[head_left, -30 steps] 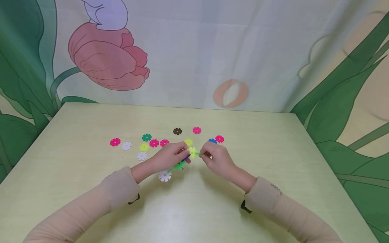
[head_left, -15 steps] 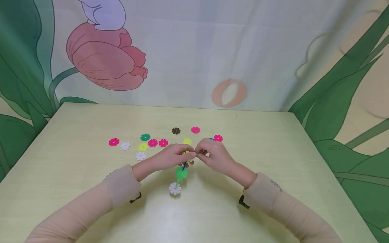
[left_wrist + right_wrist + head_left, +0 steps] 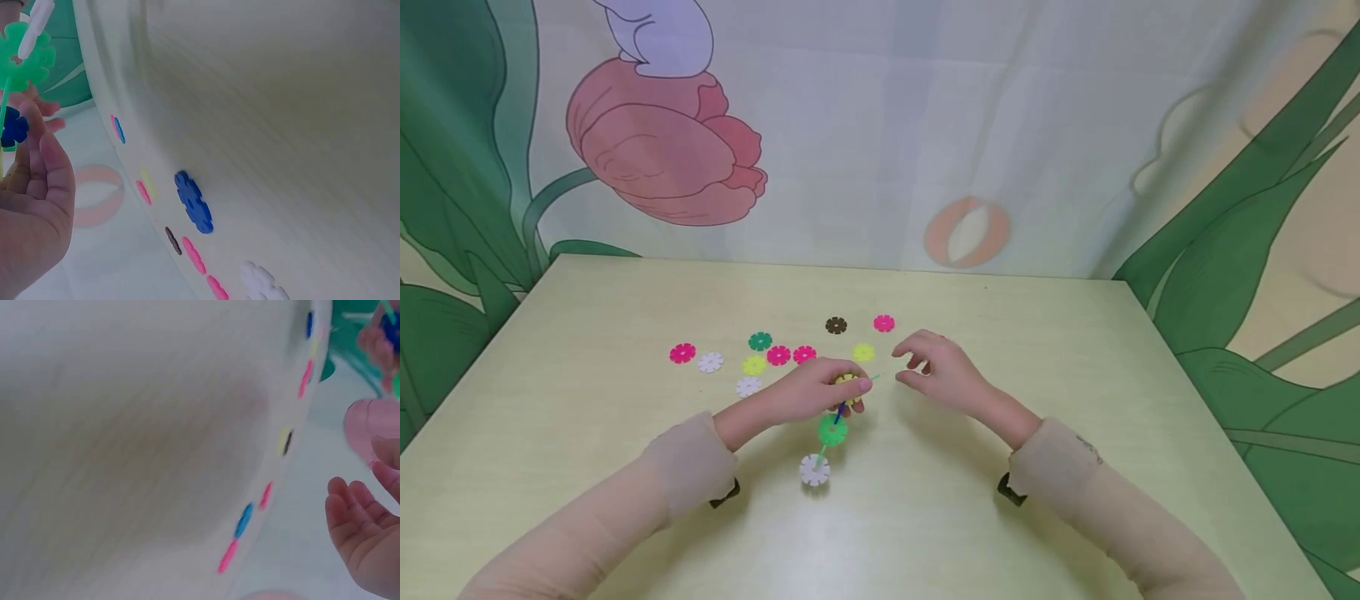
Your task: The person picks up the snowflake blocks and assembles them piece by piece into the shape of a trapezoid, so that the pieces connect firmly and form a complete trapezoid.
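Observation:
My left hand [image 3: 808, 390] pinches a chain of slotted plastic snowflake discs by its yellow disc [image 3: 847, 380]. Down from the fingers run a dark blue disc [image 3: 839, 413] seen edge-on, a bright green disc [image 3: 832, 431] and a white disc [image 3: 814, 470] at the bottom. A light green disc [image 3: 875, 377] pokes out edge-on past the thumb. In the left wrist view, the green disc [image 3: 42, 59] and dark blue disc [image 3: 15, 128] show beside the fingers. My right hand [image 3: 946, 368] hovers a little to the right, holding nothing, thumb and fingers spread apart.
Loose discs lie flat beyond my hands: several pink [image 3: 682, 353], a teal [image 3: 760, 341], a brown [image 3: 836, 325], yellow [image 3: 863, 352] and white [image 3: 711, 362]. A blue disc [image 3: 244, 520] lies by a pink one near my right hand. A printed curtain [image 3: 850, 150] hangs behind the table.
My right hand has let go of the light green disc and drawn away to the right. The lower discs of the chain have swung down toward me, and my left hand has shifted slightly left.

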Demonstrator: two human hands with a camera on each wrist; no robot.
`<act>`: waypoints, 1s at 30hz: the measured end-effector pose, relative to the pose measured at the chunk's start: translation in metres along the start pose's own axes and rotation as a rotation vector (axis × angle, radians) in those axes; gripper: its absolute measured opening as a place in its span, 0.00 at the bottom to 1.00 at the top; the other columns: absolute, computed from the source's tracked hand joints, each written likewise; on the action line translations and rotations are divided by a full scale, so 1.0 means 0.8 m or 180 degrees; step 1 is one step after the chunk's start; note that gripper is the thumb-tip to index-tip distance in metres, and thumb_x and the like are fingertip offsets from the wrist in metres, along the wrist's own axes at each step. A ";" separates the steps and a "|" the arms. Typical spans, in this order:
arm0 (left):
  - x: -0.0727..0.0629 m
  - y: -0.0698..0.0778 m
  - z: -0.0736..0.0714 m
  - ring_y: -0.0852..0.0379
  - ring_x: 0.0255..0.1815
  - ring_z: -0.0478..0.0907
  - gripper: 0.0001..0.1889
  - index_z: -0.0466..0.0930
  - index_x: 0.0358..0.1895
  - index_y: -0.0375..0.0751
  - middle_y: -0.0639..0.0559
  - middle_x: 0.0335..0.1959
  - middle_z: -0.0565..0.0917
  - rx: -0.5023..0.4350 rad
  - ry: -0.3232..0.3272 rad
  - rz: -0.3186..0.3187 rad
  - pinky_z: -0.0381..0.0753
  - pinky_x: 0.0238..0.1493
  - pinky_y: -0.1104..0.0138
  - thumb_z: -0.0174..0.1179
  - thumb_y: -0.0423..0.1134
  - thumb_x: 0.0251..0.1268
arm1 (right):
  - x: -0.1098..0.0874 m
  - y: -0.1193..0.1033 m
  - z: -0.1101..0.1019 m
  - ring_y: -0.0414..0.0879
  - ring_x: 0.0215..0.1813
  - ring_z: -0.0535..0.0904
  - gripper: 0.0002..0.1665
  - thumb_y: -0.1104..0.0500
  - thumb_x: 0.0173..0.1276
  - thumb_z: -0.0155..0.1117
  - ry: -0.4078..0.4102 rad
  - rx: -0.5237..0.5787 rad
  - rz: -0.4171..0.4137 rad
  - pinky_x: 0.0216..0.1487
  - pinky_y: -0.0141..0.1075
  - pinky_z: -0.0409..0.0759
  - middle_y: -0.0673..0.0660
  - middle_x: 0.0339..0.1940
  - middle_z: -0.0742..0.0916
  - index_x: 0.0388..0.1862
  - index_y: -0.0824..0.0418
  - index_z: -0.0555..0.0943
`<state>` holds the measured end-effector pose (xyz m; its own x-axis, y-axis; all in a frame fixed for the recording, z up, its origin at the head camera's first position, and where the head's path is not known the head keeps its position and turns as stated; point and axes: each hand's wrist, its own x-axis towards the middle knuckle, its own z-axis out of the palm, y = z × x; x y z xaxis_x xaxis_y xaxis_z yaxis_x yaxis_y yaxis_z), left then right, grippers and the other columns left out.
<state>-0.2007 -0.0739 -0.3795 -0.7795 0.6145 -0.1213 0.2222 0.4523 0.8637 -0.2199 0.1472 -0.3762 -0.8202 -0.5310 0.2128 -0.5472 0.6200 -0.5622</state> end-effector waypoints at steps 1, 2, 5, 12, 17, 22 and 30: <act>-0.001 -0.001 -0.002 0.56 0.29 0.79 0.19 0.75 0.45 0.40 0.45 0.32 0.83 0.0005 0.0024 -0.0040 0.75 0.35 0.64 0.49 0.51 0.63 | 0.003 0.008 -0.001 0.46 0.36 0.77 0.15 0.62 0.55 0.64 -0.0043 -0.0028 0.0157 0.36 0.37 0.78 0.57 0.42 0.80 0.43 0.62 0.77; -0.002 -0.002 -0.003 0.56 0.29 0.79 0.19 0.75 0.45 0.40 0.45 0.32 0.83 -0.0007 0.0044 -0.0078 0.75 0.35 0.63 0.49 0.52 0.62 | 0.007 0.016 -0.002 0.47 0.37 0.77 0.17 0.61 0.55 0.64 -0.0082 -0.0052 0.0323 0.38 0.37 0.77 0.58 0.44 0.79 0.45 0.62 0.76; -0.005 -0.005 -0.008 0.56 0.29 0.80 0.21 0.75 0.47 0.41 0.46 0.32 0.83 -0.0053 0.0093 -0.0212 0.75 0.37 0.59 0.50 0.53 0.61 | 0.016 0.040 -0.004 0.49 0.43 0.75 0.21 0.58 0.57 0.62 -0.0207 -0.0129 0.0825 0.43 0.39 0.76 0.58 0.50 0.76 0.50 0.61 0.74; -0.008 -0.010 -0.013 0.54 0.30 0.81 0.22 0.75 0.48 0.40 0.46 0.32 0.84 -0.0118 0.0165 -0.0347 0.76 0.38 0.56 0.51 0.54 0.60 | 0.032 0.076 -0.003 0.53 0.51 0.70 0.28 0.55 0.58 0.62 -0.0453 -0.0473 0.1368 0.51 0.44 0.72 0.62 0.54 0.73 0.57 0.61 0.70; -0.010 -0.011 -0.016 0.54 0.30 0.81 0.22 0.75 0.48 0.39 0.45 0.32 0.84 -0.0114 0.0190 -0.0372 0.76 0.36 0.58 0.51 0.54 0.60 | 0.039 0.085 0.003 0.52 0.52 0.70 0.29 0.55 0.58 0.62 -0.0584 -0.0623 0.1566 0.52 0.43 0.72 0.60 0.52 0.74 0.59 0.59 0.69; -0.009 -0.012 -0.016 0.50 0.32 0.81 0.21 0.75 0.48 0.38 0.43 0.33 0.84 -0.0148 0.0197 -0.0386 0.76 0.38 0.57 0.51 0.51 0.61 | 0.042 0.090 0.005 0.51 0.48 0.71 0.23 0.57 0.57 0.62 -0.0673 -0.0793 0.1669 0.50 0.41 0.73 0.59 0.46 0.75 0.53 0.60 0.74; -0.009 -0.012 -0.016 0.54 0.29 0.81 0.20 0.75 0.48 0.38 0.43 0.33 0.83 -0.0157 0.0209 -0.0398 0.76 0.39 0.56 0.51 0.50 0.61 | 0.039 0.094 0.002 0.49 0.44 0.72 0.13 0.61 0.57 0.61 -0.0689 -0.0756 0.1763 0.49 0.40 0.73 0.57 0.40 0.78 0.43 0.60 0.79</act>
<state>-0.2049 -0.0909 -0.3803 -0.8363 0.5111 -0.1985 0.0932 0.4894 0.8671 -0.2865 0.1761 -0.4129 -0.9534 -0.1844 -0.2387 -0.0943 0.9339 -0.3449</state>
